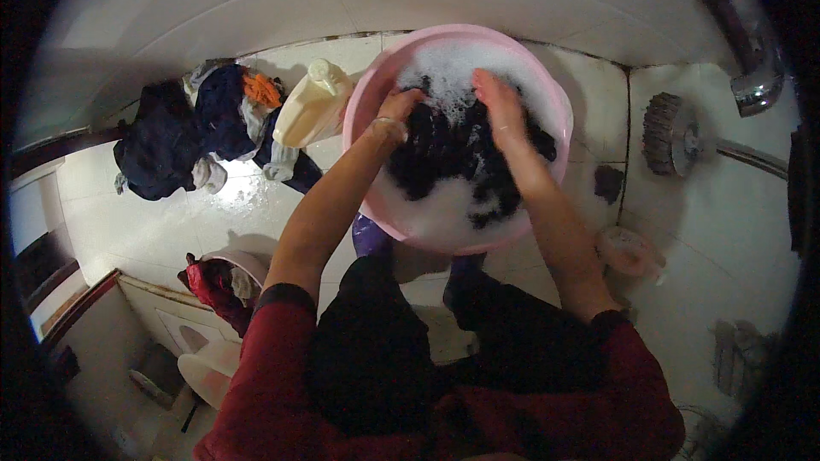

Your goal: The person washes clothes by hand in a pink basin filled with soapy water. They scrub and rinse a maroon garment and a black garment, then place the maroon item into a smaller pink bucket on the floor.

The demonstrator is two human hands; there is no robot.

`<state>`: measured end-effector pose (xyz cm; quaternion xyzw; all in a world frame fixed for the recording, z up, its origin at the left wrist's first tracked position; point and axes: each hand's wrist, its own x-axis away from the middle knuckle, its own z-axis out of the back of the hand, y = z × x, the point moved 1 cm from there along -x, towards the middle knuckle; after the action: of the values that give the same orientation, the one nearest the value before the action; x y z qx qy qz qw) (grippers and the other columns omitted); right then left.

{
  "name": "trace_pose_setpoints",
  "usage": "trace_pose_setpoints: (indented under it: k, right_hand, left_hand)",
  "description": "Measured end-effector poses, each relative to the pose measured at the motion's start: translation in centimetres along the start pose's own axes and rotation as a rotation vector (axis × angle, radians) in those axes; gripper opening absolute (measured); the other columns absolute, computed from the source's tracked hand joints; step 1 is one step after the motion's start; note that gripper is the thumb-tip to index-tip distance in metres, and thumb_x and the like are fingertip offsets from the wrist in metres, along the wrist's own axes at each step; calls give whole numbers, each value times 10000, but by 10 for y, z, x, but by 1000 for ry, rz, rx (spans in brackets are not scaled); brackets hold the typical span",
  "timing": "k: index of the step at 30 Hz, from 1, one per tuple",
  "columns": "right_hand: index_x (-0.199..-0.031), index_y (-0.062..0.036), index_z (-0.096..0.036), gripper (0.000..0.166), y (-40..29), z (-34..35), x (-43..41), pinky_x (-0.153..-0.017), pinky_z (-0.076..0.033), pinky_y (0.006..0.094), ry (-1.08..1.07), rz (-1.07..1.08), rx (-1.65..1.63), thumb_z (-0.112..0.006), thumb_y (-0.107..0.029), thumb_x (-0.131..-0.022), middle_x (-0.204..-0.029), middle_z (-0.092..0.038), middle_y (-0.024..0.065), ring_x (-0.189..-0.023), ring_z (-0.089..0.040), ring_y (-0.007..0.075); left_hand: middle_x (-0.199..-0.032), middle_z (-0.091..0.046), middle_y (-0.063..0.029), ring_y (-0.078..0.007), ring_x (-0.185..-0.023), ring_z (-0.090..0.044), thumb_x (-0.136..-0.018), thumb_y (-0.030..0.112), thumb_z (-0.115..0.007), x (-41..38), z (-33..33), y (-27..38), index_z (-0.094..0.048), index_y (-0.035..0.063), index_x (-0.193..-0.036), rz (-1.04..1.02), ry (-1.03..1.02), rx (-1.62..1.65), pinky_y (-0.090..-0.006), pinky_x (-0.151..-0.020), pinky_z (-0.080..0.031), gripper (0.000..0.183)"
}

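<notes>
Before me on the tiled floor stands a large pink plastic basin [410, 235] with foamy water [442, 54] in it. A wet dark garment [435, 153] lies partly under the suds. My left hand [400, 114] is inside the basin at the garment's upper left, its fingers partly hidden, so its hold cannot be told. At the upper right, my right hand [501, 105] is over the garment and foam, with its fingers extended and close together; whether cloth lies under the palm is hidden.
Left of the basin are a cream plastic jug [298, 116] and a pile of dark clothes [157, 147]. A smaller tub [246, 261] with red cloth stands lower left. On the right are a wall-mounted brush-like item [666, 134], a metal pipe [759, 93] and a pinkish dish [628, 250].
</notes>
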<state>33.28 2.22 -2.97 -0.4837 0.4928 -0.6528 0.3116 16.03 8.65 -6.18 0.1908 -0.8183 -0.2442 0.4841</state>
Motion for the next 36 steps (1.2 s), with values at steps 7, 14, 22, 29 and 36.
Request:
trace_pose_setpoints:
  k: [7,14,22,29,36]
  right_hand:
    - [-998,22,-455,346,-24,-50,6,-795,-380,395,-180,154,584,-391,-284,-849,-1065,-448,245,-962,-444,394]
    - [-1267,-23,-297,471,-14,-53,29,-985,-243,393,-344,449,596,-400,-253,-870,-1271,-357,171,-1192,-324,303]
    - [-1127,-28,-487,408,-15,21,37,-906,-354,298,-942,140,316,-594,-169,-760,-1106,-542,87,-1043,-470,181]
    - [-1065,-46,-523,402,-67,-7,65,-831,-399,306,-322,72,84,-631,-136,-689,-1032,-549,56,-958,-509,179]
    - [-707,-55,-554,258,-73,-66,90,-577,-425,373,-40,741,744,-655,-288,-659,-746,-552,122,-673,-536,325]
  left_hand:
    - [-981,-561,-56,-183,-905,-506,-835,446,-432,90,-69,13,-506,67,-1080,54,140,299,-307,-773,-414,457]
    - [-840,-554,-139,-281,-764,-537,-814,237,-475,59,-26,-26,-568,18,-868,-704,-26,-720,-361,-681,-425,243]
    - [-753,-530,-16,-99,-692,-472,-837,255,-477,171,-79,98,-538,-12,-878,-617,-154,-133,-247,-645,-393,278]
    - [-936,-596,-105,-242,-871,-559,-792,239,-517,98,-8,27,-560,35,-973,-85,-113,688,-375,-797,-446,276]
    - [-892,-583,-99,-169,-837,-557,-850,236,-455,61,-29,-25,-500,5,-1038,22,-222,368,-299,-767,-460,302]
